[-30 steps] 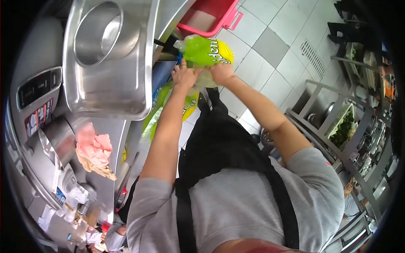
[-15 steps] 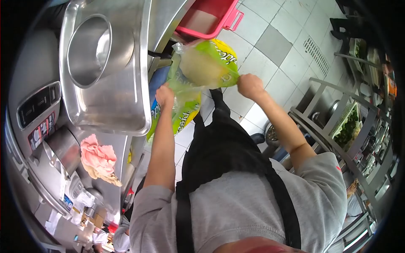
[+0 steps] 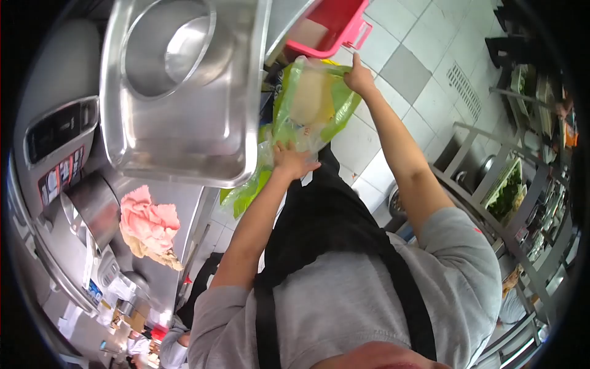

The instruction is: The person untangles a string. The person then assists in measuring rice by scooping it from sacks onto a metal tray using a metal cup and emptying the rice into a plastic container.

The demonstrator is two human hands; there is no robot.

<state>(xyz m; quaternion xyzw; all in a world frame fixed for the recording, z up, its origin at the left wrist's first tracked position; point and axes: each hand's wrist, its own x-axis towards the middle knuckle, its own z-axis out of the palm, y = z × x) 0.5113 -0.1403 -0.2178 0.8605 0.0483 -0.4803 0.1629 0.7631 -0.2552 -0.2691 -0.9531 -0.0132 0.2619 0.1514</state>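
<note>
A large green and yellow plastic sack [image 3: 287,114] hangs beside the steel counter, with its mouth spread toward me. Pale contents, whose kind I cannot make out, show inside it. My right hand [image 3: 359,78] grips the sack's far right rim, its index finger stretched out. At the near rim, my left hand [image 3: 291,162] rests against the plastic with fingers spread. On the counter to the left stands a deep steel tray [image 3: 184,144] with a round steel pot [image 3: 138,67] lying tilted in it.
Beyond the sack is a red plastic tub [image 3: 344,31]. A pink cloth [image 3: 150,218] lies crumpled on the counter near a digital scale panel [image 3: 61,129]. A metal rack [image 3: 522,215] with a tray of leafy greens [image 3: 507,190] stands to the right. Other people are at the lower left.
My left hand has moved right and nearer to me, its fingers now spread instead of closed on the sack. My right hand has moved farther away, and the sack's mouth has opened wider.
</note>
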